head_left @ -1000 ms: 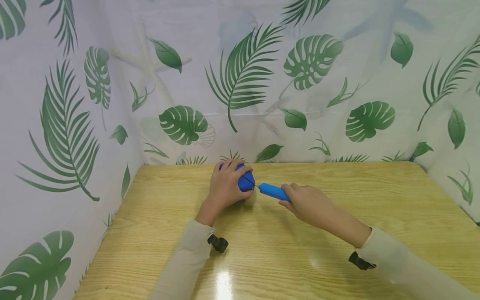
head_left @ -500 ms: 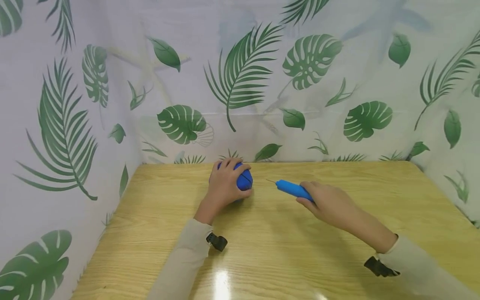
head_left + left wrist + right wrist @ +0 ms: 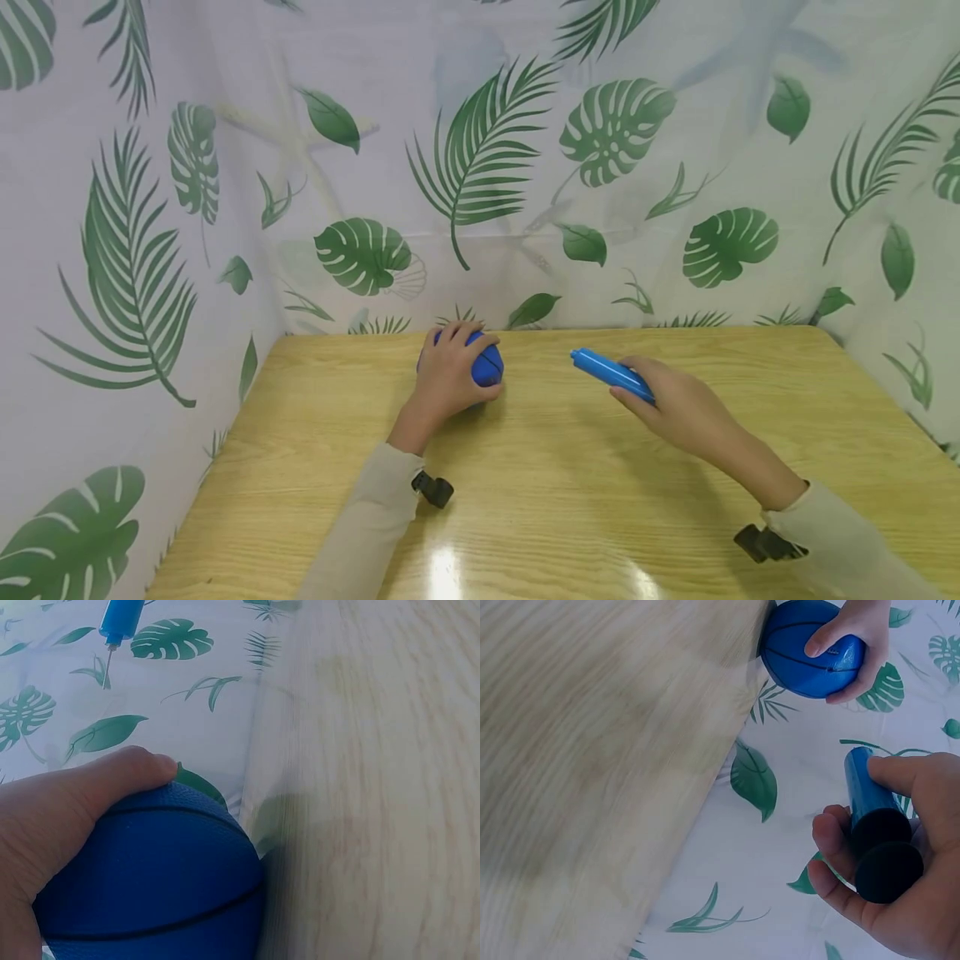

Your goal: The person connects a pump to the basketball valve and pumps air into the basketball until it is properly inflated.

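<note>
A small blue basketball (image 3: pixel 487 367) with black seams sits on the table toward the back. My left hand (image 3: pixel 447 367) grips it from above, fingers spread over the top and thumb along the near side. In the left wrist view the thumb curves over the basketball (image 3: pixel 165 870). To the right, my right hand (image 3: pixel 678 408) holds a blue ball pump (image 3: pixel 611 373), its nozzle end pointing left toward the ball. A thin needle (image 3: pixel 109 667) on the pump shows in the left wrist view, apart from the ball. The pump's black handle end (image 3: pixel 889 870) lies within the right palm.
The wood-grain table (image 3: pixel 525 500) ends just behind the ball. A white curtain (image 3: pixel 495 283) with green leaf prints stands along the back edge and the left side. Black wrist straps (image 3: pixel 433 489) sit at the cuffs of both sleeves.
The pump's needle has come away from the ball, and my right hand has moved right with the pump. My left hand keeps its hold on the basketball.
</note>
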Tool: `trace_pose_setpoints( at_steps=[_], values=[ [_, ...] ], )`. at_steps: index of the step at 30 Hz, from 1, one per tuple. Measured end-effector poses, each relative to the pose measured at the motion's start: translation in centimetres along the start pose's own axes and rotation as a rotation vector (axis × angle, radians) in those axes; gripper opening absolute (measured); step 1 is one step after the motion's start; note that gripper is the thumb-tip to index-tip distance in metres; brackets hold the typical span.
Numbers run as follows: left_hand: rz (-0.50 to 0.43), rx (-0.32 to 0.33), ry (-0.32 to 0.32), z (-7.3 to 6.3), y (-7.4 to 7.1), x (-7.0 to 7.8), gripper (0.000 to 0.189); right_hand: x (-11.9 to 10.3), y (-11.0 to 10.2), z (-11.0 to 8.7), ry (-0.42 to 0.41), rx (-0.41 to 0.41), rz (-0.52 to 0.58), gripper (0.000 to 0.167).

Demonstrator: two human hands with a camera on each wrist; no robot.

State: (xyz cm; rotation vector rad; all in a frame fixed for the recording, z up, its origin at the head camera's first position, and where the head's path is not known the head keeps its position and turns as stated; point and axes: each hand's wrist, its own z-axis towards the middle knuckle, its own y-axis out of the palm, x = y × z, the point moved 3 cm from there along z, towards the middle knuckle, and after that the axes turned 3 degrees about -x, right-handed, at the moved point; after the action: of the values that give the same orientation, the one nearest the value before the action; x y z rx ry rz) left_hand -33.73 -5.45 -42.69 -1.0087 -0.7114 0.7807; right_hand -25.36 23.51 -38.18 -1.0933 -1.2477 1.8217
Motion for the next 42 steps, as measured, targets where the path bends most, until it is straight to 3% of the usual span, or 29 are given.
trace_pose_setpoints(
  at_steps=[13, 23, 32, 42],
  values=[
    [0.011, 0.024, -0.003, -0.1, 0.2, 0.0, 0.067, 2.7, 1.1, 0.9, 0.053, -0.007, 0.053, 0.049],
    [0.005, 0.023, 0.002, 0.0, 0.3, 0.0, 0.067, 5.4, 2.5, 1.8, 0.053, -0.020, 0.013, 0.047],
    [0.017, 0.014, 0.005, 0.0, 0.4, -0.1, 0.067, 7.8, 3.7, 2.3, 0.060, -0.060, 0.053, 0.045],
    [0.001, 0.017, 0.007, 0.0, 0.4, 0.0, 0.066, 8.7, 4.8, 2.9, 0.032, -0.084, 0.030, 0.043]
  ],
)
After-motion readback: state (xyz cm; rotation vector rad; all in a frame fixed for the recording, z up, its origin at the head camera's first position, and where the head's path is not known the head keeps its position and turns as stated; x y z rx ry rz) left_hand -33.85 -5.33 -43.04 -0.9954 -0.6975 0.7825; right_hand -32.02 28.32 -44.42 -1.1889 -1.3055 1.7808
